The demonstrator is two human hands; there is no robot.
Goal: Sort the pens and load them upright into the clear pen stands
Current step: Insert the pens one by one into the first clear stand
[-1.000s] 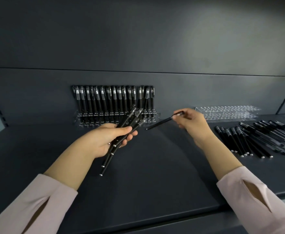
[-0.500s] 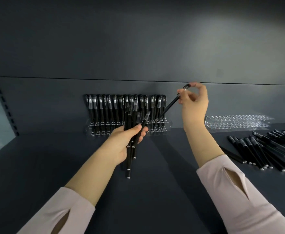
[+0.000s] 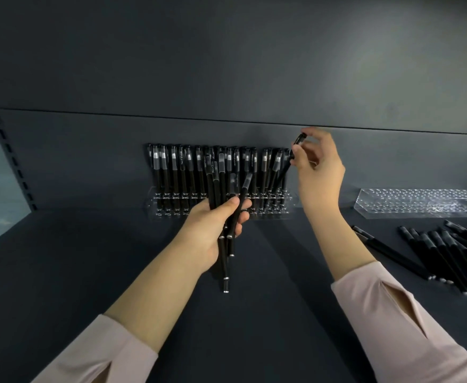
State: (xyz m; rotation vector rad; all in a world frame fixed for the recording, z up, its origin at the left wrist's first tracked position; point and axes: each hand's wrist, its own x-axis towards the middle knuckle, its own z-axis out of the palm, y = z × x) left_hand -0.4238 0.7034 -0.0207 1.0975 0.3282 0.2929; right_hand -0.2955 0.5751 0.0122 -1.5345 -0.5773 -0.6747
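A clear pen stand (image 3: 171, 208) at the back of the dark shelf holds a row of upright black pens (image 3: 182, 170). My left hand (image 3: 213, 230) grips a bundle of several black pens (image 3: 225, 244), caps up, in front of the stand. My right hand (image 3: 318, 172) pinches the cap end of a single black pen (image 3: 287, 170), which slants down to the stand's right end. A second clear pen stand (image 3: 414, 203) sits to the right with no pens in it.
Several loose black pens (image 3: 448, 252) lie in a heap on the shelf (image 3: 88, 272) at the right. A dark back wall (image 3: 226, 64) rises behind the stands. A perforated upright (image 3: 8, 150) runs along the left.
My right hand has swung the single pen from lying low to steep and brought it to the stand's right end. My left hand has turned its bundle more upright.
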